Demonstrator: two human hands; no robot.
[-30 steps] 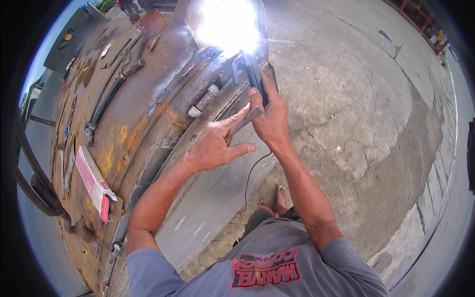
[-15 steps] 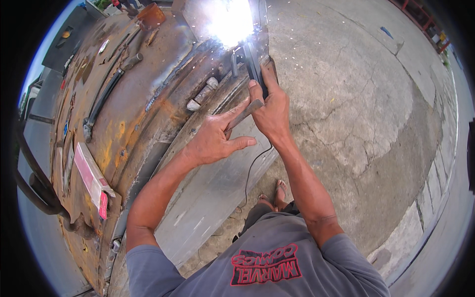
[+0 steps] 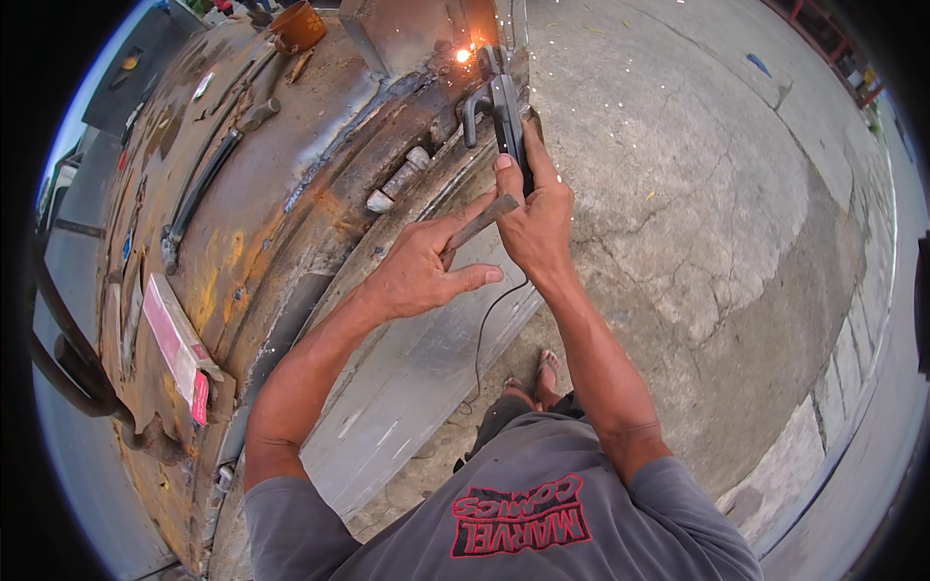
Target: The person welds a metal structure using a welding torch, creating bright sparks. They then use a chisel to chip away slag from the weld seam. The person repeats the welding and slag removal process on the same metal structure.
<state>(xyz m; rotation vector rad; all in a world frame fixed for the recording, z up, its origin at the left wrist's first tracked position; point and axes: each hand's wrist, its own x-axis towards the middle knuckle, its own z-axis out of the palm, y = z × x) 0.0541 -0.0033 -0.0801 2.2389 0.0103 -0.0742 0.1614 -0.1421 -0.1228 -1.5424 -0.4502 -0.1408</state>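
Rust-stained steel surface (image 3: 315, 107) lies left, cracked concrete floor (image 3: 678, 194) right — between them, the black welding electrode holder (image 3: 511, 131) points away from the person, its long axis leaning slightly left, jaw end beside a glowing orange spot (image 3: 463, 55). The right hand (image 3: 538, 223) wraps around it; the left hand (image 3: 417, 271) holds a flat metal bar (image 3: 480, 224), thumb spread — some fingers hidden.

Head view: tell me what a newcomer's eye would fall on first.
First, the small glowing orange spot at the top centre, just left of the tip of the black electrode holder in the right hand. Next, the left hand near the middle, holding a flat metal bar that reaches toward the right hand. Then the pink-and-white box at the left, on the rusty metal surface.
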